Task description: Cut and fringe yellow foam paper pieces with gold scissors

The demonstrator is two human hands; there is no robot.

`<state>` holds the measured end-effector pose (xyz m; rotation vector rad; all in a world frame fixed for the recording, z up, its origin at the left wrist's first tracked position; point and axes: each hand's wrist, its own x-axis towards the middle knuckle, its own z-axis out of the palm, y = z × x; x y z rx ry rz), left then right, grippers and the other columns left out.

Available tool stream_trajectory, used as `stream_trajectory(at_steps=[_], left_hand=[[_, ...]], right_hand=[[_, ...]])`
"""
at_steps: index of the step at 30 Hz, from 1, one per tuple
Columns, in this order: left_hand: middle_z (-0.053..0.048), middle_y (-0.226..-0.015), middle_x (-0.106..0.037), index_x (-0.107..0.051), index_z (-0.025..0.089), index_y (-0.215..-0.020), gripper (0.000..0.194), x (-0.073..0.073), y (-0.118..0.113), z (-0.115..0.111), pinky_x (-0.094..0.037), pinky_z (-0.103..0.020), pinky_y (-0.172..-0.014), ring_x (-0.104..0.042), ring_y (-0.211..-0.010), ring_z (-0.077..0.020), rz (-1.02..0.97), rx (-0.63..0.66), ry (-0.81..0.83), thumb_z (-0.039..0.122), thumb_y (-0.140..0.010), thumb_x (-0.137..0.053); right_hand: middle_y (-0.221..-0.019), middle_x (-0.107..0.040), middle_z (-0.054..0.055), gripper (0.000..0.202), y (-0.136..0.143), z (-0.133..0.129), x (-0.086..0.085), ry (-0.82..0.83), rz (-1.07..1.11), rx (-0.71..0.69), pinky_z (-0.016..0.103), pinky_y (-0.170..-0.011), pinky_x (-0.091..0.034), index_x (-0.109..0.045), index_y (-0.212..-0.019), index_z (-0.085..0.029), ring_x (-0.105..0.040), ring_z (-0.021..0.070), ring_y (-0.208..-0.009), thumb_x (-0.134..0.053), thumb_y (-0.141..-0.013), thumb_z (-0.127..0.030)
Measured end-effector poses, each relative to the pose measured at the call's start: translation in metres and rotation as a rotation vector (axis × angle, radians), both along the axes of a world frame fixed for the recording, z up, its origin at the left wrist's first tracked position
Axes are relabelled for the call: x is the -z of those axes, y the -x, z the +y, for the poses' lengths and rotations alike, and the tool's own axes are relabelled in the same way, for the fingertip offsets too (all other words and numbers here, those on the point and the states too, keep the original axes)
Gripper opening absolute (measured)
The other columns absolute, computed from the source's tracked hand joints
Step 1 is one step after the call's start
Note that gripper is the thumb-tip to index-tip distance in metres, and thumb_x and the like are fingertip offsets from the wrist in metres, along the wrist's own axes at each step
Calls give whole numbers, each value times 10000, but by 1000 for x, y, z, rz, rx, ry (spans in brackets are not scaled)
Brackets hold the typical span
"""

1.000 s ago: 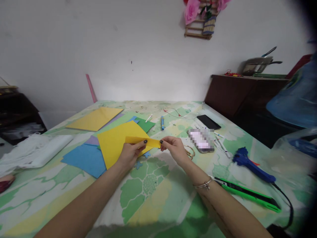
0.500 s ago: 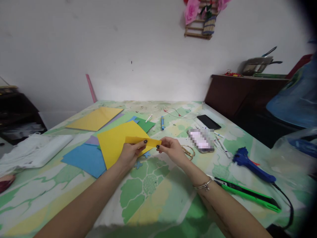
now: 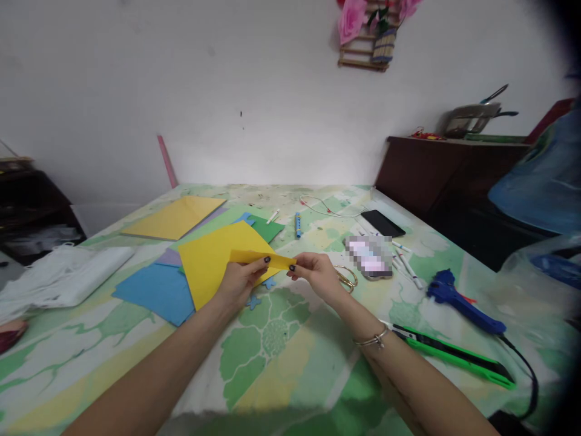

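Observation:
A small folded strip of yellow paper (image 3: 278,260) is held up between my two hands. My left hand (image 3: 239,281) pinches it near the middle, thumb in front and fingers behind. At the strip's right end, my right hand (image 3: 318,275) pinches it between thumb and fingers. Behind and below the left hand lies a large yellow sheet (image 3: 211,254), partly hidden by that hand. Small blue paper cutouts (image 3: 253,301) rest on the tablecloth just under the strip. Gold-handled scissors (image 3: 347,277) lie beside my right hand, their blades out of sight.
Blue sheets (image 3: 157,293), a green sheet (image 3: 267,230) and a yellow board (image 3: 177,217) lie left and behind. To the right are a phone (image 3: 370,255), a black phone (image 3: 384,223), markers (image 3: 408,269), a blue glue gun (image 3: 465,306) and a green utility knife (image 3: 458,356).
Both hands keep their pinch in nearly the same place. The right end of the yellow strip sits slightly lower and more covered by my right fingers.

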<state>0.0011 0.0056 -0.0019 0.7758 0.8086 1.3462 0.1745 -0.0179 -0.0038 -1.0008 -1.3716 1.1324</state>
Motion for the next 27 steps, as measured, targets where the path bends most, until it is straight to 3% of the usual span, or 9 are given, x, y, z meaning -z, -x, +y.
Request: stream_trajectory(at_steps=[16, 23, 27], left_hand=[[-14, -713, -674, -697, 121, -695, 249, 2, 0, 1, -474, -217, -588, -589, -655, -111, -13, -3, 4, 108, -474, -811], [-11, -719, -680, -703, 130, -709, 243, 1, 0, 1, -481, -212, -595, -595, -664, -111, -13, -8, 18, 106, -489, -803], [-20, -728, -685, -705, 120, -704, 239, 3, 0, 2, -483, -208, -592, -597, -662, -110, -9, -9, 25, 111, -488, -805]], right_hand=[[-587, -653, 4, 195, 2, -1, -3, -33, -11, 43, 254, -541, -486, -611, -816, -149, -622, 149, -557, -563, -626, -151], [-586, -657, 1, 234, -1, -2, -4, -46, -72, 59, 245, -520, -470, -587, -906, -166, -605, 134, -509, -551, -676, -147], [-646, -665, 15, 187, -1, 1, 0, -68, -121, 76, 264, -579, -476, -599, -893, -176, -631, 154, -601, -570, -709, -186]])
